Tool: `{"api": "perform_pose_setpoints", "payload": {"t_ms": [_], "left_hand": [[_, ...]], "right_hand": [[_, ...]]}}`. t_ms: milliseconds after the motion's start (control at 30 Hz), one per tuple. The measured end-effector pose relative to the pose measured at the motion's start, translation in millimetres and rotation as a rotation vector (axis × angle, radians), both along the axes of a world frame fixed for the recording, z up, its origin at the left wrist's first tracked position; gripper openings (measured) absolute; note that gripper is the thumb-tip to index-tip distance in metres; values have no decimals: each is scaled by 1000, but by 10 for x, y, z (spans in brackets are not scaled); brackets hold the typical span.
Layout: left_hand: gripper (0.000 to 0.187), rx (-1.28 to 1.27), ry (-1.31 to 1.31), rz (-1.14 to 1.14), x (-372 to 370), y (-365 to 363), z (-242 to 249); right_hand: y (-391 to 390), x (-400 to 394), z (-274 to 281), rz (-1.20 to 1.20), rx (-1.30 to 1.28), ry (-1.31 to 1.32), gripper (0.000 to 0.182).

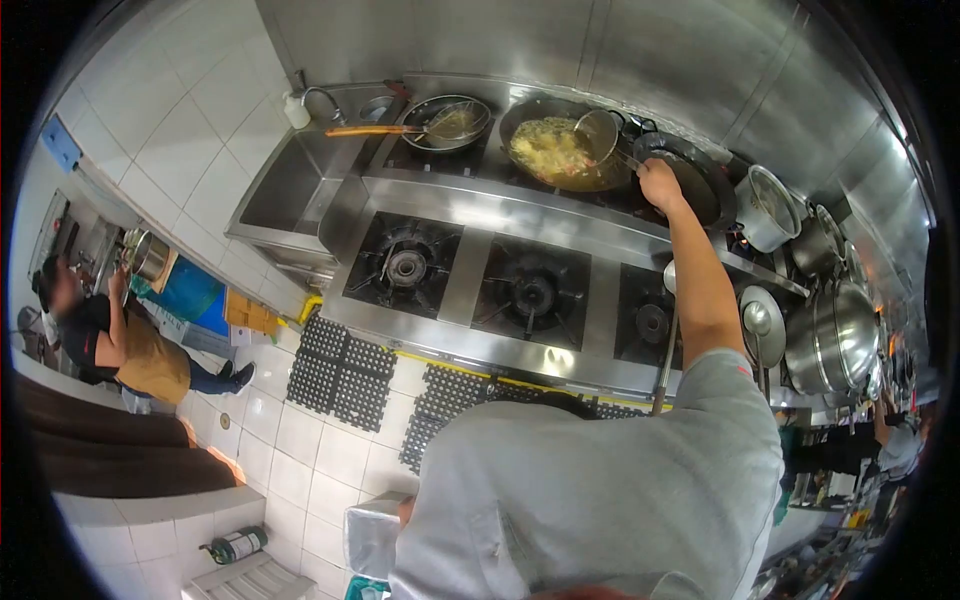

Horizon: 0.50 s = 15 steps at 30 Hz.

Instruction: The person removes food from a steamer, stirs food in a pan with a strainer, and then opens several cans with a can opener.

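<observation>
My right hand (658, 185) reaches out over the stove, closed round the handle of a ladle (597, 134). The ladle's round bowl is at the right side of a large wok (560, 186) of bubbling yellowish oil with pale food (550, 148) in it. Just right of that hand stands a dark, wide pan (706, 182). Only a sliver of my left hand (405, 510) shows at my side, beside a clear plastic container (371, 535); its fingers are hidden by my body, and whether it grips the container cannot be told.
A wire skimmer (455, 122) with a wooden handle lies across a smaller pan (436, 140) on the left. Burners (405, 267) line the front. Pots (828, 335) crowd the right. Another person (125, 335) stands at far left; more people work at far right.
</observation>
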<state>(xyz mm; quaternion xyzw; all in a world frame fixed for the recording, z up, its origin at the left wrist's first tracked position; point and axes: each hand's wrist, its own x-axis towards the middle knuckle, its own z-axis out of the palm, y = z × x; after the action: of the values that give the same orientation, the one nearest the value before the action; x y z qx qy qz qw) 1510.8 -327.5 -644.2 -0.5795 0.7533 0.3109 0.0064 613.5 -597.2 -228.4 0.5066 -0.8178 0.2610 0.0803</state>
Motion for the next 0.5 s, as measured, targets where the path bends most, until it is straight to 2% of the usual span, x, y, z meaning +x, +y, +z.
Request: {"api": "perform_pose_setpoints", "payload": {"t_ms": [100, 400, 500], "left_hand": [[18, 5, 4, 19, -40, 36, -43], [17, 17, -4, 42, -159, 75, -48], [17, 21, -9, 36, -169, 68, -29]], "right_hand": [[46, 204, 80, -21, 94, 87, 40], [51, 450, -138, -82, -210, 103, 31], [-39, 555, -351, -42, -418, -777, 23]]}}
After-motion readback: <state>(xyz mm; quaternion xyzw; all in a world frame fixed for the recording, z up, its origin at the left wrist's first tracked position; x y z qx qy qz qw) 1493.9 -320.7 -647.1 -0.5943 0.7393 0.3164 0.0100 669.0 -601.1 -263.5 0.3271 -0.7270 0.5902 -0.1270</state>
